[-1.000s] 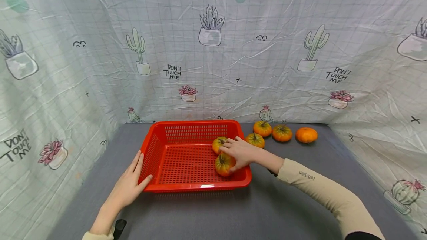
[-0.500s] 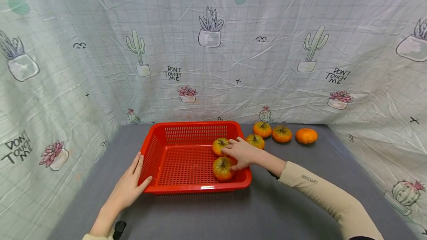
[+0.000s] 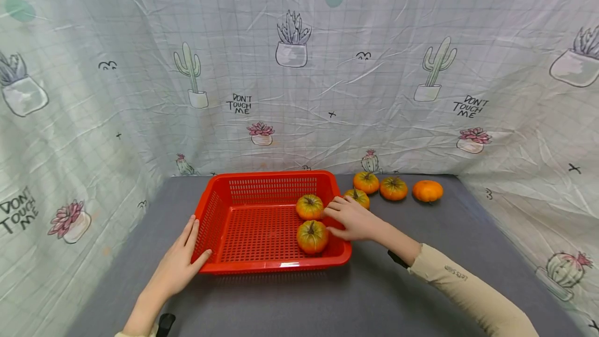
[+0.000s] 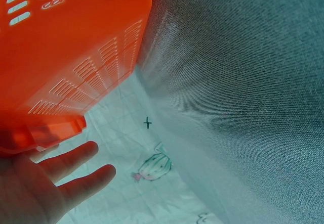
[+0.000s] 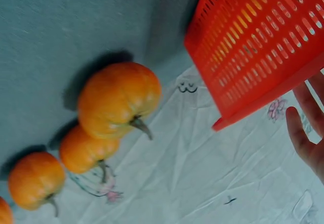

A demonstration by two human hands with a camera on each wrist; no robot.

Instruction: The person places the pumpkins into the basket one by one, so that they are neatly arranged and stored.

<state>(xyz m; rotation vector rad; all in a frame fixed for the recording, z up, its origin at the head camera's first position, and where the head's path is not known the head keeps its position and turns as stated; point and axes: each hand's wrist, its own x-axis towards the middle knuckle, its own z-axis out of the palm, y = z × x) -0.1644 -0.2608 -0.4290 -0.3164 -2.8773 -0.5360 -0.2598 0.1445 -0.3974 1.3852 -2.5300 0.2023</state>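
Observation:
A red plastic basket (image 3: 262, 264) with slotted walls stands on the grey table. Inside it, at the right end, two small pumpkins (image 3: 312, 236) sit one behind the other, stems up. My left hand (image 3: 175, 264) rests at the basket's left rim, fingers straight along the side and thumb at the front corner; the left wrist view shows those fingers (image 4: 76, 163) spread just past the rim. Above the right rim is my right hand (image 3: 353, 220), holding nothing, its fingers loosely bent and just apart from the pumpkins in the basket.
Several more pumpkins (image 3: 393, 188) lie on the table right of the basket, near the back; the closest one (image 5: 119, 100) is beside the basket wall and partly hidden by my right hand in the head view. A printed curtain (image 3: 299, 92) hangs behind and along both sides.
My right hand has let go of the front pumpkin in the basket and drawn back right to the rim. That pumpkin shifted slightly left and forward. The left hand keeps its place.

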